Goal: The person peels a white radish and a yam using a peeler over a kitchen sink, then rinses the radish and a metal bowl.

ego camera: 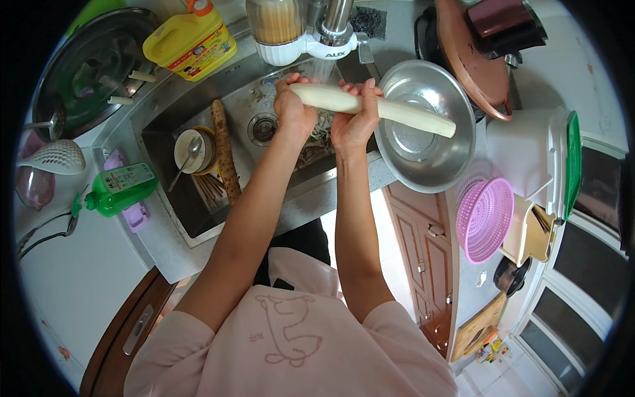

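Note:
A long, peeled white root vegetable (407, 113) lies across both hands below the faucet with its white filter head (331, 47), from which water runs. My left hand (296, 108) grips its left end. My right hand (358, 113) holds it near the middle, fingers curled around it. The free right end reaches over a round stainless steel basin (421, 164) at the sink's right edge. In the steel sink (173, 198), an unpeeled brown root (224, 149) rests at the left, beside stacked bowls (184, 149) with a metal spoon (194, 147). Peelings (317, 139) lie beneath my hands, partly hidden.
Behind the sink's left side stands a yellow jug (191, 42); a green soap bottle (121, 188) lies at the left. A pink plastic colander (485, 221), a white bin with a green lid (521, 154) and a copper-coloured pan (474, 59) are at the right.

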`<state>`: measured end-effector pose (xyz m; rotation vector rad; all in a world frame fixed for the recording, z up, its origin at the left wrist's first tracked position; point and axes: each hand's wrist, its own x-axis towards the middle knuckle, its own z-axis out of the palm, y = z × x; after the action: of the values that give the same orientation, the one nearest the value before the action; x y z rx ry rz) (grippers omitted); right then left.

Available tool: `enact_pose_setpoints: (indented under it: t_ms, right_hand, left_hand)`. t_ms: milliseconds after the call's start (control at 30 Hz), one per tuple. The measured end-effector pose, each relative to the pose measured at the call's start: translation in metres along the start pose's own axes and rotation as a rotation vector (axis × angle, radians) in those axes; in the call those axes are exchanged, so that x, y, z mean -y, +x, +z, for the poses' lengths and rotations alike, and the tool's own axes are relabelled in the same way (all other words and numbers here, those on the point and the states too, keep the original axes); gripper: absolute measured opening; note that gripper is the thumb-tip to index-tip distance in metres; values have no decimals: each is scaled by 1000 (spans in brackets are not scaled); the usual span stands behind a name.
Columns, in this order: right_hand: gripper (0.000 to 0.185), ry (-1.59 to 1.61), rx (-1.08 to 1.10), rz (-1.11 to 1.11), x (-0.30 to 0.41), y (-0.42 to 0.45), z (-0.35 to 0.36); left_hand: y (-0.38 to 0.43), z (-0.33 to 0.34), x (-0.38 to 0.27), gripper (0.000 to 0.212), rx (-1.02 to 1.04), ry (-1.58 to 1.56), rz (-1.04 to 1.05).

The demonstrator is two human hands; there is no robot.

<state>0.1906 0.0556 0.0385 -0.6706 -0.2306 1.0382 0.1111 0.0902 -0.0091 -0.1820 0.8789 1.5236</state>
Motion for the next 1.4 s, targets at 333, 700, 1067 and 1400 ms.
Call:
enact_pose_setpoints:
  t_ms: [333, 700, 1067, 1400]
  right_hand:
    - [20, 77, 33, -19, 15, 22, -12]
    - [17, 43, -95, -15, 13, 31, -19]
    - [24, 102, -106, 27, 2, 35, -13]
    - [23, 112, -105, 51, 0, 35, -4]
  left_hand:
    - [-36, 6, 4, 16, 472, 79, -85]
    - [-27, -20, -2, 36, 666, 291, -122]
    - [-27, -19, -23, 44, 714, 498, -96]
    - [-23, -17, -31, 46, 718, 424, -156]
